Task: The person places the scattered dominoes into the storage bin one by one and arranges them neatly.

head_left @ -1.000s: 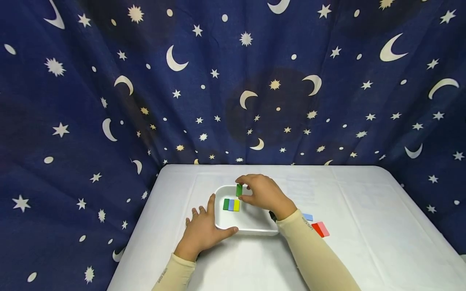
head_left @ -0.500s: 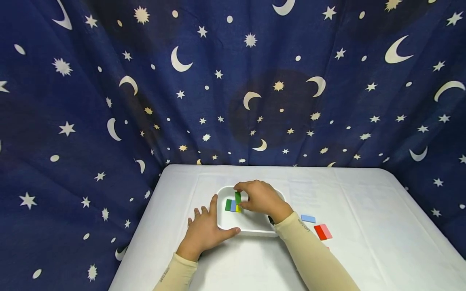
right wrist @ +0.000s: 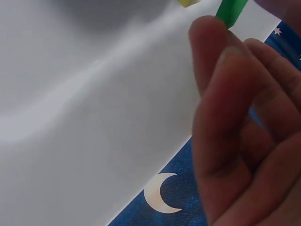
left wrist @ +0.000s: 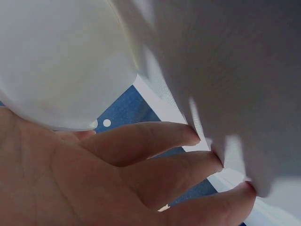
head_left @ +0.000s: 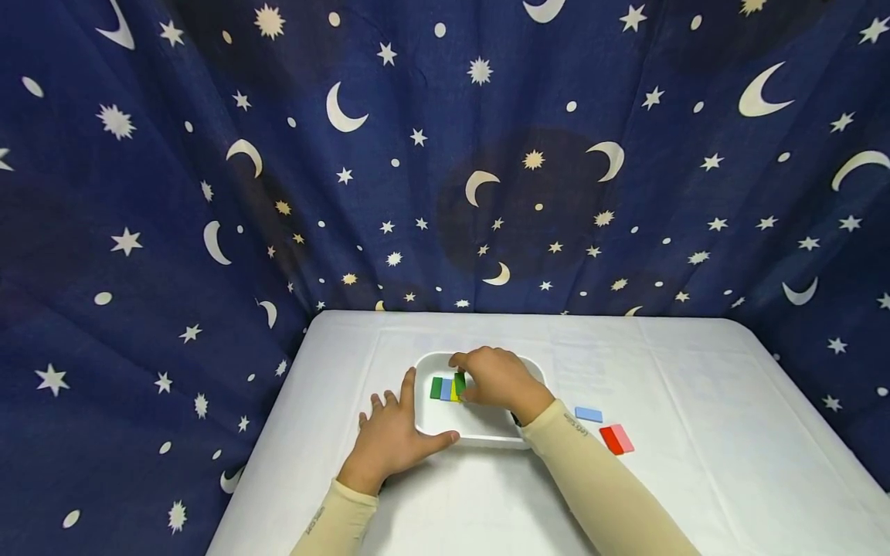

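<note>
A white tray (head_left: 480, 442) lies on the table. Inside it, a dark green tile (head_left: 436, 388), a blue tile (head_left: 446, 389) and a yellow tile (head_left: 455, 391) form a row side by side. My right hand (head_left: 499, 380) pinches another green tile (head_left: 460, 382) by its ends, just at the yellow tile's right side; whether it touches the tray floor I cannot tell. That green tile (right wrist: 230, 11) also shows in the right wrist view. My left hand (head_left: 391, 444) rests spread against the tray, thumb along the near rim and index finger at the left side.
Right of the tray, on the white table (head_left: 695, 401), lie a light blue tile (head_left: 589, 415), a red tile (head_left: 611, 440) and a pink tile (head_left: 623, 438), the last two touching. A dark blue curtain (head_left: 417, 193) with moons and stars hangs behind the table.
My right hand has lowered the green tile from above the tray's far part, over the yellow tile, to that tile's right side. My left hand keeps its place on the tray.
</note>
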A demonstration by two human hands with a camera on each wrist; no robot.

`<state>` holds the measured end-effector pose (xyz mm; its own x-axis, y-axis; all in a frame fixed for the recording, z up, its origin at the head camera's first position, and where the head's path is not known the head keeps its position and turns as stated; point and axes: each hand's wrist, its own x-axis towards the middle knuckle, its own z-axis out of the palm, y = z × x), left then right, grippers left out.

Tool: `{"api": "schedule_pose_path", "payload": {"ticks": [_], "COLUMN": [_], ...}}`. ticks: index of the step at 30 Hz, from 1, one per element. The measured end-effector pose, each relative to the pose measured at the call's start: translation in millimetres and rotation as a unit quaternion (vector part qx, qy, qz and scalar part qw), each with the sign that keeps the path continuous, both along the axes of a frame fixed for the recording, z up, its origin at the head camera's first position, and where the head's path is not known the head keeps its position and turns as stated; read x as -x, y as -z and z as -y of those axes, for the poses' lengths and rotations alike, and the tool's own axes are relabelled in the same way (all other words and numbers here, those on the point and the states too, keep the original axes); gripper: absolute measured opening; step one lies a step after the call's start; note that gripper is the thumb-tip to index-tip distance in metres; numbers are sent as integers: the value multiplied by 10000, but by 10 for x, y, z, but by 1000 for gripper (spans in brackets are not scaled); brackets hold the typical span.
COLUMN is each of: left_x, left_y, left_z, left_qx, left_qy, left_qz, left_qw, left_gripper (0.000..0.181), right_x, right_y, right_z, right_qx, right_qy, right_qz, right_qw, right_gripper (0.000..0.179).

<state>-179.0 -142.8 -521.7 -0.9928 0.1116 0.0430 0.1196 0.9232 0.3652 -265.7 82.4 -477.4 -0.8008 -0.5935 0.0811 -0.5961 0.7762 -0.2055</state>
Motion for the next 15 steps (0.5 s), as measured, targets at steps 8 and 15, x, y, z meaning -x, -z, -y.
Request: {"api": "schedule_pose_path", "payload": {"ticks": [8,15], "left_x": [29,22], "left_y": [19,13], "left_z": [-8,-2], "left_qx": [-9,-2], "left_qy": [51,35], "left_qz": [-92,-61], "left_qw": [9999,10000], "left_gripper": [145,148], "right_x": [13,53], "right_y": [49,118], "right_z": [24,37], "right_qx": [-246,-527], "right_qy": [318,503], "right_qz": [-27,-70], "right_qw": [9992,9973], "right_gripper": [56,57]}}
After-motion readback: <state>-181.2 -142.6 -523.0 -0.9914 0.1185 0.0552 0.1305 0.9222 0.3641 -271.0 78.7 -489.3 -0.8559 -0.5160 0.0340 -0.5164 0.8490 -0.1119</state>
